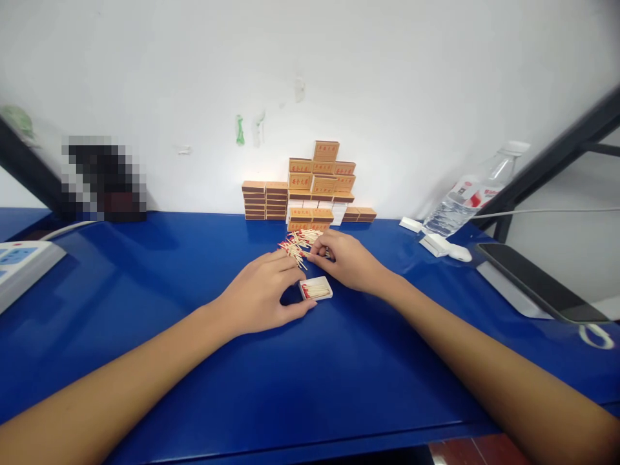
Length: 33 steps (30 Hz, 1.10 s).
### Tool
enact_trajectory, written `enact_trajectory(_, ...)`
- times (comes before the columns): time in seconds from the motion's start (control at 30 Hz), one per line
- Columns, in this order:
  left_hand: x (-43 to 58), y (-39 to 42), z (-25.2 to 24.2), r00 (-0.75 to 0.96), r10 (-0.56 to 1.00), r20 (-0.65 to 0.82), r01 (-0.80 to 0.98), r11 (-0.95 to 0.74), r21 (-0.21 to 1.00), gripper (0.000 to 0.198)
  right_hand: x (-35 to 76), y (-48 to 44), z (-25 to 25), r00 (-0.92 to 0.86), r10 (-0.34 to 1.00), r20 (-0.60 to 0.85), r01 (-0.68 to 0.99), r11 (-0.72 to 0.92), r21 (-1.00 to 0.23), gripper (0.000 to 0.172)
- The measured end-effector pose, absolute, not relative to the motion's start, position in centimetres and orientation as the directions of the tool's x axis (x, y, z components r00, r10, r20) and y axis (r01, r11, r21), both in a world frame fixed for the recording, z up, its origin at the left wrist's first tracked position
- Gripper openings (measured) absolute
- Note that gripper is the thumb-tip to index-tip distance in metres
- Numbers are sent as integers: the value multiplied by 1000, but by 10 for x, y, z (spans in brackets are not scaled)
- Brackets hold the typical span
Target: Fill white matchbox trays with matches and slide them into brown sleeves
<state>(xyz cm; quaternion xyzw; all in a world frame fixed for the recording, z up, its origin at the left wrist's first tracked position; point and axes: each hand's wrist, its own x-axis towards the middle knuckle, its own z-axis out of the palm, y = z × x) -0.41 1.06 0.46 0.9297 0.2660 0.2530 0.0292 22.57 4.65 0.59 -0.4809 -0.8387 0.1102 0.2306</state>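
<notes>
On the blue table lies a small white matchbox tray (328, 282) with several red-tipped matches (316, 292) inside. My left hand (264, 290) steadies this tray, thumb at its near edge and a finger at its far left corner. Just beyond is a loose pile of matches (300, 244), their red heads mostly to the left. At the pile's right side, my right hand (341, 255) has thumb and forefinger pinched together on a match. How many matches are between those fingers is hard to make out.
Behind the pile, orange matchboxes (323, 186) are stacked against the white wall, with lower stacks (265, 201) to the left. A tilted water bottle (467, 194), a white charger (448, 247) and a phone (537, 278) are at right. A white power strip (26, 268) lies at left.
</notes>
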Motion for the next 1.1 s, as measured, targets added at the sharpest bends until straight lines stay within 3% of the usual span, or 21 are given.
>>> enact_trajectory(0.17, -5, 13, 4, 687, 564, 457, 527, -821, 221, 20, 247, 40, 16, -464, 840, 279, 726, 542, -423, 19)
enact_trajectory(0.33, -5, 13, 6, 658, 602, 452, 557, -793, 246, 22, 256, 21, 31, -618, 770, 159, 612, 598, -518, 20)
enact_trajectory(0.47, -4, 12, 7, 674, 574, 465, 518, -816, 258, 21, 244, 8, 31, -682, 712, 164, 590, 670, -451, 12)
enact_trajectory(0.67, -4, 12, 6, 683, 549, 481, 501, -832, 238, 21, 242, 6, 26, -652, 728, 209, 650, 680, -341, 8)
enact_trajectory(1.1, -4, 11, 8, 696, 527, 488, 485, -846, 222, 19, 239, 5, 27, -646, 730, 222, 597, 665, -448, 13)
